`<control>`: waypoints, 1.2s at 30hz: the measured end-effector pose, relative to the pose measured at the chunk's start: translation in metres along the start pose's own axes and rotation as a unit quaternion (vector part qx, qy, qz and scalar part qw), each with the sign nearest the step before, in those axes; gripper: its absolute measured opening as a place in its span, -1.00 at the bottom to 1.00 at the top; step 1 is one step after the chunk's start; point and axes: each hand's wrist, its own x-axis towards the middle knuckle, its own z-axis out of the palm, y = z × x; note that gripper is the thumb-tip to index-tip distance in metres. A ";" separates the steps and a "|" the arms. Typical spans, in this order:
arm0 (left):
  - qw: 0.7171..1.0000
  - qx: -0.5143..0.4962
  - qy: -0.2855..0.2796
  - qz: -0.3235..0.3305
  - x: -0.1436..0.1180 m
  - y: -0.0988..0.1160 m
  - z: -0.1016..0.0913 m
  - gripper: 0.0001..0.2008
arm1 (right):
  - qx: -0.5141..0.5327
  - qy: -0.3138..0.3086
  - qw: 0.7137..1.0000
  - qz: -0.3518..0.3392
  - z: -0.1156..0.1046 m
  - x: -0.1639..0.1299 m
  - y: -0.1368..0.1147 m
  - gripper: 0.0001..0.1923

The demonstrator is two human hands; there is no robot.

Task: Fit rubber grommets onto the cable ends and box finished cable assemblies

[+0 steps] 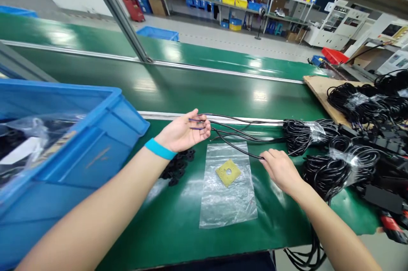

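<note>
My left hand (183,132), palm up with a blue wristband, holds the loose ends of several thin black cables (242,128) above the green bench. These cables run right to a coiled black bundle (302,135) wrapped in clear film. My right hand (280,169) pinches one black cable near its end, just right of a clear plastic bag (228,186) lying flat with a yellow square pad (228,172) inside. A small pile of black ring-shaped parts (177,169) lies under my left wrist.
A large blue crate (95,143) with bagged items stands at the left. More coiled cable bundles (360,105) and black adapters lie on a board at the right. A green conveyor belt (191,88) runs behind the bench. Two people sit at far shelves.
</note>
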 end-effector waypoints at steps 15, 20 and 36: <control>0.759 0.517 0.112 0.379 -0.098 -0.044 -0.067 -0.78 | 0.284 0.157 0.946 -0.006 0.021 -0.021 -0.073 -0.69; 0.641 0.668 0.061 0.372 -0.109 -0.078 -0.082 -0.82 | 0.338 0.115 0.933 0.043 0.023 -0.042 -0.084 -0.74; 0.372 0.856 0.193 0.302 -0.087 -0.092 -0.109 -0.69 | 0.138 0.140 0.980 0.023 0.050 -0.049 -0.088 -0.61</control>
